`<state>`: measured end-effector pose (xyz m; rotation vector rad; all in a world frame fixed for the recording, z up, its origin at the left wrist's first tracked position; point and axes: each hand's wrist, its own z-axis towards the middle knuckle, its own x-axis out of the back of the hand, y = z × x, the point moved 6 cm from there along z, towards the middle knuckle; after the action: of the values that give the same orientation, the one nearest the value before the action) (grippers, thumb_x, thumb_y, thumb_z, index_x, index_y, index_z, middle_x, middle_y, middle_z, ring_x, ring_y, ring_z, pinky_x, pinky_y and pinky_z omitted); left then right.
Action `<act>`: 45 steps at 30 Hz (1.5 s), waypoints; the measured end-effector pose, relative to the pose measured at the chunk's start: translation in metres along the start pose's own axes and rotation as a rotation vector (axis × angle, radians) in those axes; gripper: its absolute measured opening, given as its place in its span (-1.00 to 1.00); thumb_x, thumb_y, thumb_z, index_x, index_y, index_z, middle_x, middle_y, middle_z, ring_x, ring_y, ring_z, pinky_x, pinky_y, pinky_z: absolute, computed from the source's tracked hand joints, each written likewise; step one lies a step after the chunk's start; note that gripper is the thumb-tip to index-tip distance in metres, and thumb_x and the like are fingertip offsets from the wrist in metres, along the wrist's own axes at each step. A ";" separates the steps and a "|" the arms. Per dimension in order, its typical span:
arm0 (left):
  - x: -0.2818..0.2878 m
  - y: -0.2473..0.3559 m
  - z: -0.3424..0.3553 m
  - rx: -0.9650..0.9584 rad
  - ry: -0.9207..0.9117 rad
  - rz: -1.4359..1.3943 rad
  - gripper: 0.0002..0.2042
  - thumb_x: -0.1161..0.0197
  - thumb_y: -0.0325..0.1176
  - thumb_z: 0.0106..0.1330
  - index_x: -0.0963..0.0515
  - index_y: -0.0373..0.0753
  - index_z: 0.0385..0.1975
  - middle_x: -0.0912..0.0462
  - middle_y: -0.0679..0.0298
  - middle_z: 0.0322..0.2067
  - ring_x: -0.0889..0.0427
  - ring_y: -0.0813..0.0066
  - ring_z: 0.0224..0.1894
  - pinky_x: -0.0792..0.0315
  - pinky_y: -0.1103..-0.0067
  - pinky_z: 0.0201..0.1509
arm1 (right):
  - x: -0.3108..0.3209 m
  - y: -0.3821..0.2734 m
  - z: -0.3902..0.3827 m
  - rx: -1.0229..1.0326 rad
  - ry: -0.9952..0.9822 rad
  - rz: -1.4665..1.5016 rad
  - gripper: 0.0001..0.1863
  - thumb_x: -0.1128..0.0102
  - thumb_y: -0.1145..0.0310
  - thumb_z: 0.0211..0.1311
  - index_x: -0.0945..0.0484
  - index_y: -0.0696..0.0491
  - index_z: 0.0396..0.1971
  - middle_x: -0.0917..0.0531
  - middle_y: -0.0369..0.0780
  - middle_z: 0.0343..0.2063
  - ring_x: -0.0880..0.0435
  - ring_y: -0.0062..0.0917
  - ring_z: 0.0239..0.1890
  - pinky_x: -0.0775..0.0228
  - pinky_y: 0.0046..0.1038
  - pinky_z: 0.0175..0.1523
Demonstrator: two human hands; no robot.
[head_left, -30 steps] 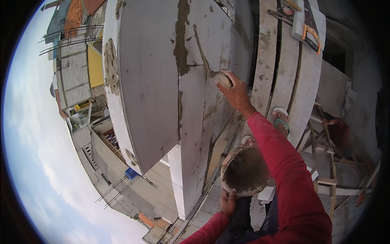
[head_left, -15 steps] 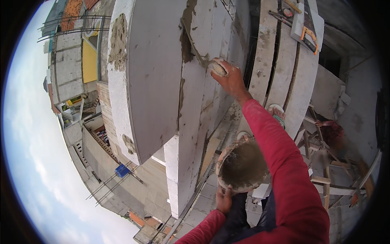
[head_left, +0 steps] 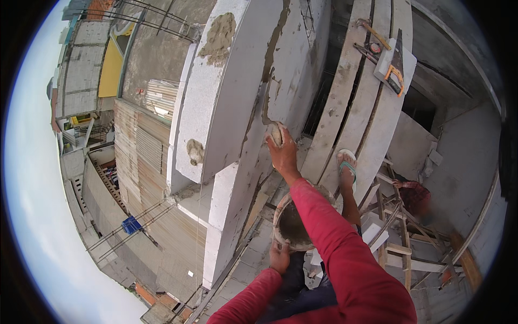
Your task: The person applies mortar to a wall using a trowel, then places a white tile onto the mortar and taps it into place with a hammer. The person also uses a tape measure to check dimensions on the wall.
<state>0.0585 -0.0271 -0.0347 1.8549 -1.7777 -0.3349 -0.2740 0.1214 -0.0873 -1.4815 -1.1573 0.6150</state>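
My right hand (head_left: 283, 153) is closed round the pale, mortar-crusted handle of a trowel (head_left: 274, 133). The trowel is held against the light block wall (head_left: 288, 81), at the lower end of a strip of wet grey mortar (head_left: 273, 46) in a joint; its blade is hard to make out. Lower down, my left hand (head_left: 279, 257) grips the near rim of a round bucket (head_left: 278, 229) of grey mortar, its thumb over the edge. My right forearm covers part of the bucket.
Planks (head_left: 337, 81) run along the right, with my sandalled foot (head_left: 348, 164) on them. A handsaw (head_left: 396, 67), a hammer (head_left: 375, 33) and a tape measure (head_left: 375, 48) lie there. Another person (head_left: 414, 197) is below beside a wooden frame (head_left: 402, 232). Rooftops drop away at left.
My right hand and the trowel have moved down along the joint, where more wet mortar now shows. My view has shifted. The left hand keeps its hold on the bucket.
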 end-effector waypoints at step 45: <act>0.128 0.109 -0.188 0.108 0.150 -0.455 -0.43 0.00 -0.55 0.44 -0.07 -0.13 0.43 -0.44 -0.04 0.18 -0.70 -0.06 -0.06 -0.69 0.23 -0.10 | 0.054 -0.077 -0.158 -0.324 -0.258 -0.198 -0.48 -0.16 0.11 0.41 -0.50 0.21 0.16 -0.69 0.09 -0.14 -0.68 -0.01 -0.06 -0.50 -0.14 0.07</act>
<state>0.0784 -0.1109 0.2025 2.2912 -1.2860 -0.2596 -0.1417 0.0951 0.0376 -1.5614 -1.6447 0.5078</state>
